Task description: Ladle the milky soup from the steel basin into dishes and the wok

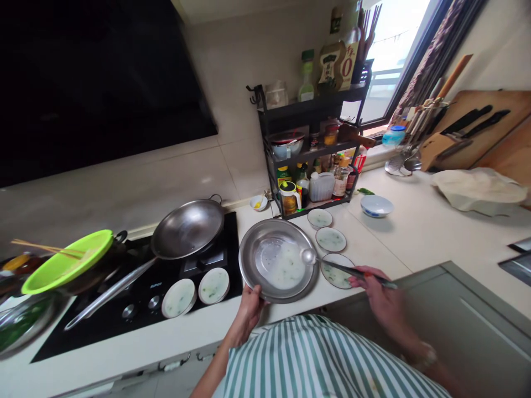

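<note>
Evidently mid-ladling: R hand [380, 296] gripped ladle [342, 267], L hand [251, 307] clasped basin [245, 258] rim.
Next scoop prob. called for steady basin tilt.

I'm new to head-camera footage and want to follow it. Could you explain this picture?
There's no machine: these are a person's own bare hands, seen by a camera worn on the head, looking forward and down. The left hand holds the rim of a metal basin of cloudy liquid with green bits. The right hand holds a ladle, its head at the basin's right side. Three filled bowls stand right of it on the counter; two more sit by the stove front, near a wok.
</note>
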Available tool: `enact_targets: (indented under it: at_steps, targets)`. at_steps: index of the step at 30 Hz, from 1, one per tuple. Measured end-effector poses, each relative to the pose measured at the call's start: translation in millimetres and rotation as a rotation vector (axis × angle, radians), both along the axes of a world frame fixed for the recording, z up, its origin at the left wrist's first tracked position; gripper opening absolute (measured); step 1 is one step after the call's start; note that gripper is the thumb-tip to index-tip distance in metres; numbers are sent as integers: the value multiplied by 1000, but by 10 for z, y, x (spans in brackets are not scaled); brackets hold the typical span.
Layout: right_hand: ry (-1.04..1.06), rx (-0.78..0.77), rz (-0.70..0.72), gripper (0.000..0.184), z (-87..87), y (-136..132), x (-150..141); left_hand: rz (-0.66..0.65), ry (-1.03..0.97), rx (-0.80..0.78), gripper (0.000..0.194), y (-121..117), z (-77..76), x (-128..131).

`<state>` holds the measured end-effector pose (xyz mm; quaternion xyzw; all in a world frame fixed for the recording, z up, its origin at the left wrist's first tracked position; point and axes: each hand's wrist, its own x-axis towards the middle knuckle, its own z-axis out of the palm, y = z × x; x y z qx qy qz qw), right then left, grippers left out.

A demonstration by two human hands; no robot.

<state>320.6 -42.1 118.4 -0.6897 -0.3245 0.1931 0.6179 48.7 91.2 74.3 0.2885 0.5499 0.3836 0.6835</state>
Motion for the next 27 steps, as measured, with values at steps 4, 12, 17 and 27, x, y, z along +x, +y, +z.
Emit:
enact_targets:
  at_steps: [4,12,17,27]
  targets:
    - [-71,6,140,23,-84,235,-151,-11,-5,12,26,-9,-8,9]
    - [-174,28,259,23,-226,458,-127,-22,8,13,29,-21,-12,17]
    - [-63,-52,190,27,-326,447,-60,-25,5,27,28,-23,-15,13]
    - [66,-41,76,25,-203,376,-36,-30,-2,20,24,9,-29,5]
